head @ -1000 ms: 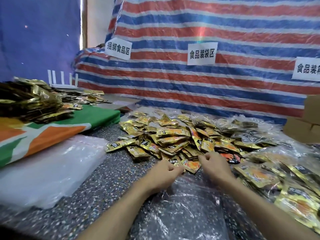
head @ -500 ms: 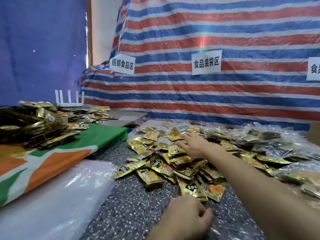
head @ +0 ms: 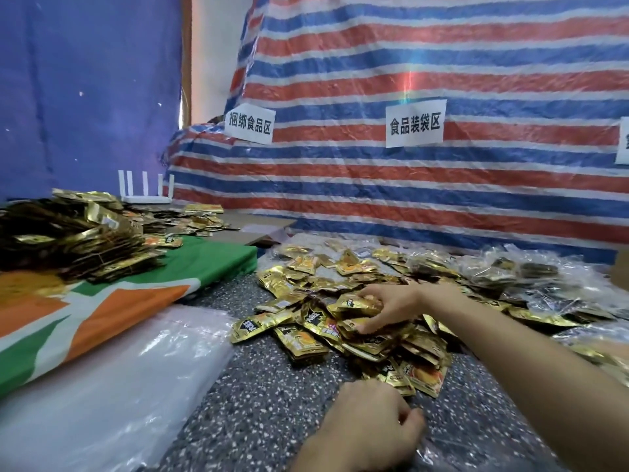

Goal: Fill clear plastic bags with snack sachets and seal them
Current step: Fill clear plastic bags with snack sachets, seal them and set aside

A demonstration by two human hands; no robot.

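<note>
My right hand (head: pixel 391 306) grasps a handful of gold sachets (head: pixel 357 303), fingers curled over them and thumb underneath, at the middle of a loose pile (head: pixel 303 338) on the speckled table (head: pixel 272 386). The sachets are small, flat and shiny, printed with dark lettering and an orange picture, and they lie overlapping at all angles.

My left hand (head: pixel 367 427) sits low and near, fingers curled, just beside a crinkled clear bag (head: pixel 452 451) at the bottom edge. I cannot tell whether it pinches the plastic. My right forearm (head: pixel 510 352) crosses the right part of the pile and hides the sachets beneath it.

To the left lie flat plastic bags (head: pixel 112 386) in a whitish stack, touching a green, orange and white cover (head: pixel 211 267). Neat stacks of sachets (head: pixel 68 240) rest on that cover, and a white router (head: pixel 146 195) with upright antennas stands behind them. A red, white and blue striped tarp (head: pixel 408 80) hangs at the back, carrying paper signs (head: pixel 415 127) in Chinese characters, with a blue sheet (head: pixel 85 80) to its left.

Beyond my arm, at the far right of the table, filled bags (head: pixel 531 270) of clear plastic hold more sachets.
</note>
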